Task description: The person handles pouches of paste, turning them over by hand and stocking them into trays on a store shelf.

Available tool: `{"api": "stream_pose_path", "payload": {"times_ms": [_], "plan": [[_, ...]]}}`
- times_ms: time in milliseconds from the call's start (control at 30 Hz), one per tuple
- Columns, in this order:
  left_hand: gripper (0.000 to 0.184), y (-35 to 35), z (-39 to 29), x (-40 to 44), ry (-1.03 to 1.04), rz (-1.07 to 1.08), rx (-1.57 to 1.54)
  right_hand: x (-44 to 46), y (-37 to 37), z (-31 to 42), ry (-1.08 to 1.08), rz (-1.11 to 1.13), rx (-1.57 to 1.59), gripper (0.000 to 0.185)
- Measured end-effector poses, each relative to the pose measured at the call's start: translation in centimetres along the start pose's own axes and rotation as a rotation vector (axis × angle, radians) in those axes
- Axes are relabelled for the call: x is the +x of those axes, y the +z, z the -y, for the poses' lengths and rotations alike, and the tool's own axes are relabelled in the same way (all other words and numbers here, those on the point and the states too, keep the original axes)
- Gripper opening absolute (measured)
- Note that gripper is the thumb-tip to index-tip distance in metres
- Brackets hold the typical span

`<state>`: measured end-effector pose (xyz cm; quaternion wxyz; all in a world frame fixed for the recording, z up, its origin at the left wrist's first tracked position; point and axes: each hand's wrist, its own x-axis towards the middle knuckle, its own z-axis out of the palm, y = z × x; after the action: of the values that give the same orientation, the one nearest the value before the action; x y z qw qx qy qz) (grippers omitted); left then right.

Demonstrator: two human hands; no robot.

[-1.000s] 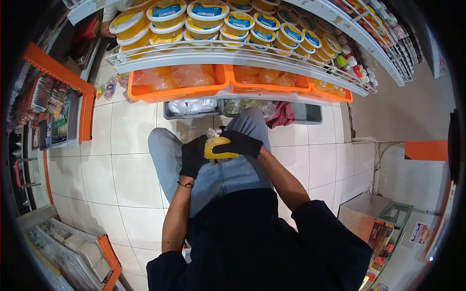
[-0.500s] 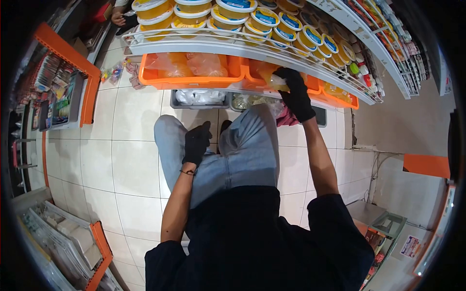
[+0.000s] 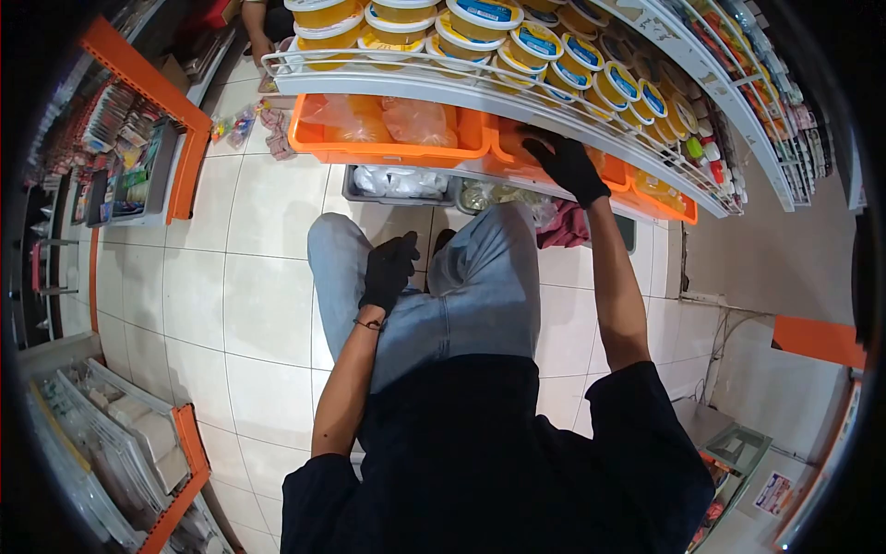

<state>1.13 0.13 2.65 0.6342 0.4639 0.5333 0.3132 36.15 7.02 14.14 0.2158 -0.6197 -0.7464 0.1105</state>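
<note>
My right hand [image 3: 569, 168], in a black glove, reaches over the rim of the middle orange bin [image 3: 506, 164] under the shelf. Its thumb and fingers are apart, and nothing shows between them; the fingertips are partly in shadow. Above my thigh, my left hand [image 3: 390, 268], also gloved in black, hangs loosely with fingers slightly bent and apart, holding nothing visible. Clear plastic bags with orange-yellow contents [image 3: 420, 122] fill the left orange bin [image 3: 392, 153]. More yellow bags [image 3: 653, 185] lie in the right-hand bin.
Round tubs with blue-and-yellow lids [image 3: 484, 13] stand behind a white wire rail [image 3: 406, 78] above the bins. Below sit a grey crate of white bags [image 3: 401, 183] and a maroon cloth [image 3: 563, 226]. Another person's hand [image 3: 262, 48] is at the upper left.
The yellow bag that was in my right hand no longer shows there, and the fingers have spread. My left hand has turned slightly. The whole view has shifted a little.
</note>
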Motion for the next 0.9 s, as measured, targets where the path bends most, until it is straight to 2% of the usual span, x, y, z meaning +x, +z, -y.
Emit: {"api": "stream_pose_path", "payload": {"times_ms": [100, 200, 233, 333, 367, 433, 500, 600, 633, 733, 833, 900], "plan": [[0.039, 0.1, -0.1, 0.0, -0.008, 0.021, 0.014, 1.2, 0.9, 0.7, 0.049, 0.111, 0.003, 0.021], [0.039, 0.2, -0.1, 0.3, -0.003, 0.029, 0.015, 3.2, 3.0, -1.8, -0.228, 0.146, -0.278, 0.016], [0.039, 0.1, -0.1, 0.3, -0.006, 0.035, 0.017, 3.3, 2.7, -0.8, -0.193, 0.165, -0.254, 0.014], [0.04, -0.3, -0.8, -0.1, 0.003, 0.02, 0.037, 3.5, 2.9, 6.3, 0.096, -0.139, -0.51, 0.016], [0.04, -0.4, -0.7, -0.1, -0.018, 0.018, 0.027, 3.8, 2.8, 9.2, 0.153, -0.065, -0.51, 0.02], [0.041, -0.6, -0.4, 0.2, -0.056, 0.03, 0.019, 4.5, 5.8, 11.6, -0.115, -0.554, -0.347, 0.031], [0.042, -0.4, 0.2, 0.4, -0.035, 0.037, -0.008, 5.6, 8.4, 12.9, -0.204, -0.6, -0.157, 0.038], [0.043, -0.5, -0.4, -0.1, -0.024, 0.053, -0.018, 8.6, 8.0, 13.2, 0.109, 0.072, 0.136, 0.052], [0.043, -0.6, -0.7, -0.2, -0.023, 0.059, -0.019, 9.8, 9.5, 11.6, 0.208, 0.05, 0.084, 0.052], [0.046, -0.7, -0.2, 0.2, 0.023, 0.049, -0.009, 11.0, 9.7, 10.6, 0.073, 0.014, -0.062, 0.047], [0.04, -1.2, -0.2, 0.2, -0.09, 0.046, 0.023, 10.0, 8.9, 10.0, -0.031, 0.074, -0.067, 0.037], [0.04, -1.3, -0.1, 0.1, -0.017, 0.039, 0.009, 9.8, 9.1, 8.6, -0.073, 0.04, -0.103, 0.04]]}}
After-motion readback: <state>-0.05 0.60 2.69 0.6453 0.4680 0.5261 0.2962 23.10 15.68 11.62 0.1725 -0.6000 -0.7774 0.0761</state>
